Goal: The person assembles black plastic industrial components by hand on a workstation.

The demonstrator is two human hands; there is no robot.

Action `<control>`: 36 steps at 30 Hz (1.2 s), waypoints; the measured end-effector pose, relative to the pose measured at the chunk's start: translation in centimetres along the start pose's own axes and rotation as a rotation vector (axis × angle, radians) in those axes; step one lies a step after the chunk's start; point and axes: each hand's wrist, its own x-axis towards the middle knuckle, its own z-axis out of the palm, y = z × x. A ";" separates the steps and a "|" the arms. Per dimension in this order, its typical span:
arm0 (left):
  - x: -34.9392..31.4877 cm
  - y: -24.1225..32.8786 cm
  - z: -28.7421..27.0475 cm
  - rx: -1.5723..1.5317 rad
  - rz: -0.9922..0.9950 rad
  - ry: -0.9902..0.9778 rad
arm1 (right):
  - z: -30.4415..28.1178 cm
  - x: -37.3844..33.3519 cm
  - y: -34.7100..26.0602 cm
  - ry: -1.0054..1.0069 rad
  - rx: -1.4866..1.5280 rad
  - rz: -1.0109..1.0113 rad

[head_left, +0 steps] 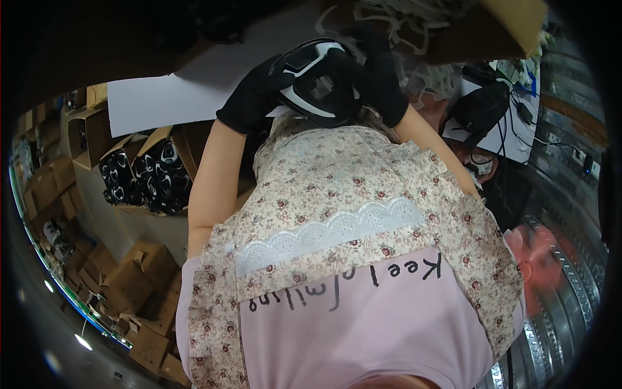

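One black-and-white shell (299,104) sits between two gloved hands: the left hand (256,94) clasps its left edge, the right hand (382,84) its right. Right of the latter: tangled translucent frames (431,81), uncountable, then one black pouch (479,107). Well left of both: two open cartons (157,137).

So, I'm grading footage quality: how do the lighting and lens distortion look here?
Head view: black fisheye vignette, with ribbed metal at right bowing; head view, top: dim, the right hand in its black glove partly merging with the black-and-white shell; head view, lower left: a lamp glares.
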 end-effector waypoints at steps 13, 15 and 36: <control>-1.6 0.6 4.8 0.970 0.435 0.387 | -0.5 -0.9 -0.8 -0.076 0.731 0.497; -1.5 1.0 6.1 1.052 0.508 0.422 | -0.7 -0.7 -1.1 -0.082 0.730 0.474; -0.4 1.7 5.8 1.127 0.425 0.217 | -1.6 -1.5 -0.7 -0.053 0.745 0.502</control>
